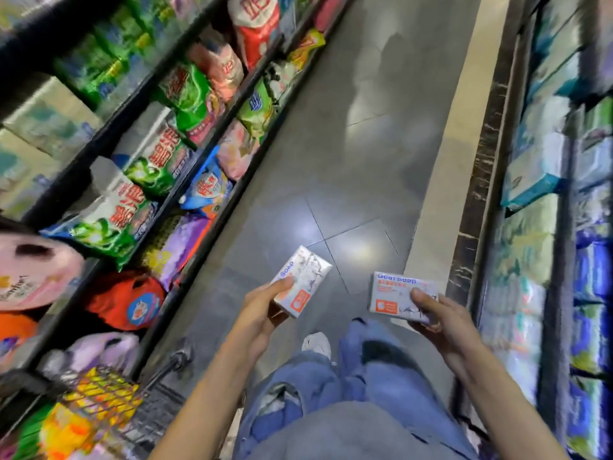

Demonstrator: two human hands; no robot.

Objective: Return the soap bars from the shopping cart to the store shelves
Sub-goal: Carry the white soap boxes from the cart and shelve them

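My left hand [257,315] grips a white soap bar box [303,278] with blue "Soap" lettering and an orange square, tilted up to the right. My right hand [438,315] holds a second white soap bar box [396,292] marked "Goat Soap", lying roughly flat with the thumb on top. Both boxes hang over the grey tiled aisle floor, in front of my jeans. The wire shopping cart [99,403] stands at the lower left, with yellow and orange packs inside.
Shelves [212,127] on the left carry green, red, blue and purple detergent bags. Shelves [557,227] on the right hold blurred white, teal and blue packs. The floor [348,161] of the aisle runs ahead between them. My white shoe [316,343] shows below.
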